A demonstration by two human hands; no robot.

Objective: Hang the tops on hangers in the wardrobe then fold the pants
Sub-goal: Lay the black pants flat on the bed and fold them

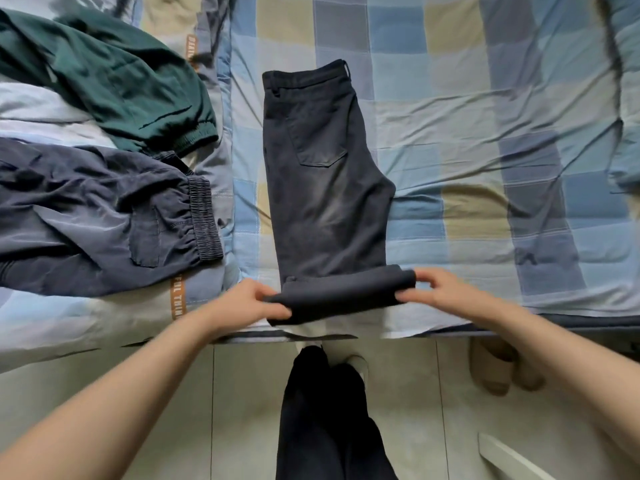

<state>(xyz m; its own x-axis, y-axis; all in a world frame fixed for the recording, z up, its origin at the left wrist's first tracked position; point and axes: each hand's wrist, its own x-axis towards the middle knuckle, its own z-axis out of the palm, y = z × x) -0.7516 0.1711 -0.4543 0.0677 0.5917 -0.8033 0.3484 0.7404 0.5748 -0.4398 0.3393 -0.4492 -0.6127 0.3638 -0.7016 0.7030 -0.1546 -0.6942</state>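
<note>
Dark jeans [322, 174] lie lengthwise on the checked bed [485, 140], waistband far, leg end rolled at the near edge. Head view: left hand [254, 301] and right hand [440, 289] each pinch one end of the roll. Fabric appears soft, fairly heavy denim; best held at the roll's ends. Green pants [114, 74] and grey pants [104, 216] wait at left.

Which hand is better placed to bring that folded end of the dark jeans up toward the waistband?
Neither alone. The left hand and right hand each pinch one end of the folded part of the dark jeans, evenly spaced. If only one could, probably the left, whose fingers curl further over the fold.
</note>
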